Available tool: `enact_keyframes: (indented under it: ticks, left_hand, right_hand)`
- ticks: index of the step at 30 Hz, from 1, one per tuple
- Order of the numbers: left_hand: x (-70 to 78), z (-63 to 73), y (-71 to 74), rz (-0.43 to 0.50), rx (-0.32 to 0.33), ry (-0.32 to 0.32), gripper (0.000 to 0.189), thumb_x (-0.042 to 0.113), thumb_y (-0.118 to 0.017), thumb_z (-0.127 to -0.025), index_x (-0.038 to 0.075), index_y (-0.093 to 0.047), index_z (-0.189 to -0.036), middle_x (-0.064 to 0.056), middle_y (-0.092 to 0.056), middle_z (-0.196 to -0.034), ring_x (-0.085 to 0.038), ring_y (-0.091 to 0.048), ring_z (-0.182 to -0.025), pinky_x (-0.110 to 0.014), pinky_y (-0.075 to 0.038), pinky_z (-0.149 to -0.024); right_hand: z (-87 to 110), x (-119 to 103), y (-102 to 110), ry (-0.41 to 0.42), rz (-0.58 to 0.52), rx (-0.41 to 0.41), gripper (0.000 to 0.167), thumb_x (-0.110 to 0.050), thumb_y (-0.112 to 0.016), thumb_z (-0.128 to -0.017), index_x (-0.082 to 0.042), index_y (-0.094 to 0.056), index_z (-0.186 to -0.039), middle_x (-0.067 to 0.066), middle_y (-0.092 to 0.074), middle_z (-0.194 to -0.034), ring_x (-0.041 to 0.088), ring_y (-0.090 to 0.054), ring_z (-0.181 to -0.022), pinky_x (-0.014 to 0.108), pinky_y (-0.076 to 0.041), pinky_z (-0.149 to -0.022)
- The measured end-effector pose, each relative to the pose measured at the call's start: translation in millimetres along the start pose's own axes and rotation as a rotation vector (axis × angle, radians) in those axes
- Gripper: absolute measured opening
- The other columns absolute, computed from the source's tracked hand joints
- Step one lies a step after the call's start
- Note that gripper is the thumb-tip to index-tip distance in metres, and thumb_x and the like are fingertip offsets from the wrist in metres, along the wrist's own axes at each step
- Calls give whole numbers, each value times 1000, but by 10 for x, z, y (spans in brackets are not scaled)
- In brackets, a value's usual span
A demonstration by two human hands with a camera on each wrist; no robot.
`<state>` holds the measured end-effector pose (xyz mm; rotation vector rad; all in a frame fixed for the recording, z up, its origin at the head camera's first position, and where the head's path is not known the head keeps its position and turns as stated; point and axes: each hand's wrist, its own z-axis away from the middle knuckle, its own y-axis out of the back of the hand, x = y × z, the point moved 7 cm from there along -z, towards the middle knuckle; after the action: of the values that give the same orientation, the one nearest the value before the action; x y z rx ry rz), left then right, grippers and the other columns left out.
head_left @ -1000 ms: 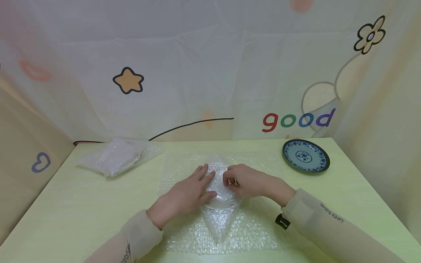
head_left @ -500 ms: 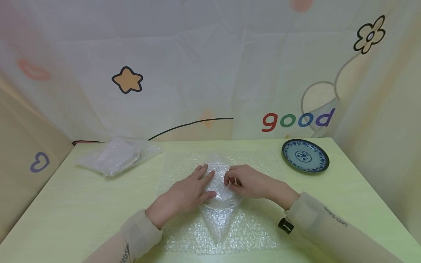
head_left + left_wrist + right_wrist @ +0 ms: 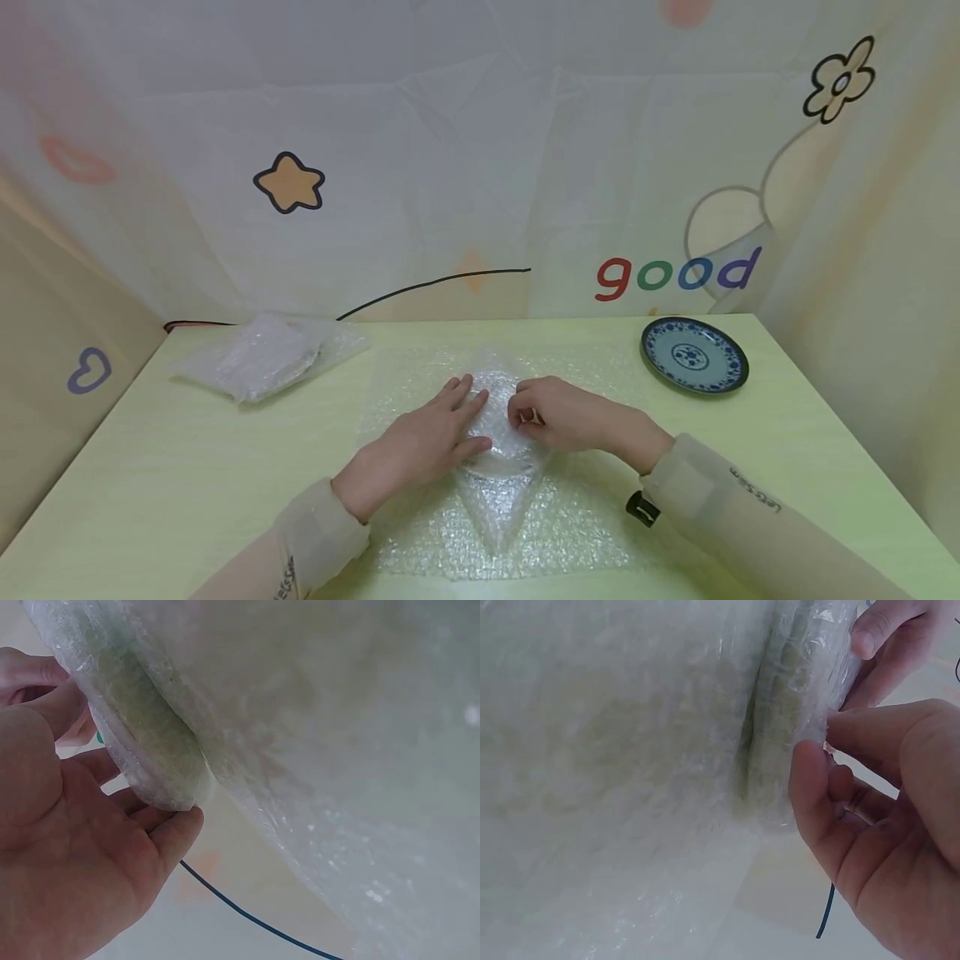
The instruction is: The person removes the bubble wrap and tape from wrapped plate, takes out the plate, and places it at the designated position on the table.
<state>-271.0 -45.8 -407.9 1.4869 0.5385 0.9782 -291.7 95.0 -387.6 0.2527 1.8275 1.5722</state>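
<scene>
A sheet of bubble wrap [image 3: 577, 525] lies on the table, its side flaps folded over the middle into a layered bundle [image 3: 501, 400]. A pale rounded edge shows through the layers; what lies inside is hidden. My left hand [image 3: 423, 446] rests on the bundle's left side, fingers spread and fairly straight. On the right side, my right hand [image 3: 566, 412] has its fingers curled, thumb and forefinger pinching at the top layer of the wrap. The right wrist view shows those fingertips [image 3: 810, 769] meeting right at the wrap's surface.
A blue-patterned plate [image 3: 693, 356] with a dark rim sits at the table's back right. Towards the back left lies another bubble-wrapped packet [image 3: 270, 358]. Behind the table [image 3: 247, 483] hangs a printed curtain [image 3: 450, 192].
The right wrist and sleeve shift slightly out and back while its fingers stay at the same spot on the wrap. The left hand holds its place.
</scene>
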Motion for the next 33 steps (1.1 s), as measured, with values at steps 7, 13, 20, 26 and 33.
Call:
enact_keyframes:
  ticks: [7, 13, 20, 26, 33]
  left_hand:
    - [-3, -3, -5, -3, -11, 1, 69, 45, -55, -106, 6, -36, -160, -21, -20, -167, -35, -19, -154, -52, -48, -104]
    - [-8, -10, -6, 4, -13, 11, 70, 46, -55, -105, 7, -35, -160, -20, -19, -167, -35, -19, -154, -52, -49, -103]
    - [-11, -1, -4, 4, -9, 35, 70, 46, -57, -105, 6, -37, -159, -21, -22, -167, -36, -20, -153, -52, -46, -107]
    - [4, 3, 17, -17, 15, 41, 68, 45, -57, -105, 5, -40, -158, -22, -26, -165, -37, -24, -152, -52, -46, -107]
    - [12, 9, 9, -8, 16, 41, 70, 46, -56, -105, 4, -39, -158, -22, -25, -165, -36, -24, -152, -53, -45, -107]
  right_hand:
    - [93, 55, 15, -38, -65, 57, 9, -3, -73, -92, -10, -68, -96, -7, -58, -83, 12, -52, -70, 26, -49, -65]
    - [172, 100, 24, -146, -88, 25, 16, -12, -81, -89, -13, -67, -96, -4, -56, -85, 12, -51, -74, 27, -50, -66]
    - [211, 44, 60, -207, 15, 17, 18, -7, -81, -88, -12, -63, -87, -2, -54, -85, 13, -52, -74, 27, -51, -67]
    - [210, 7, 57, -287, 76, 25, 14, -6, -80, -89, -10, -67, -89, -2, -58, -83, 14, -53, -72, 27, -54, -69]
    - [223, 13, 31, -339, 132, 23, 14, -7, -79, -91, -8, -67, -98, 0, -61, -86, 17, -56, -75, 31, -56, -74]
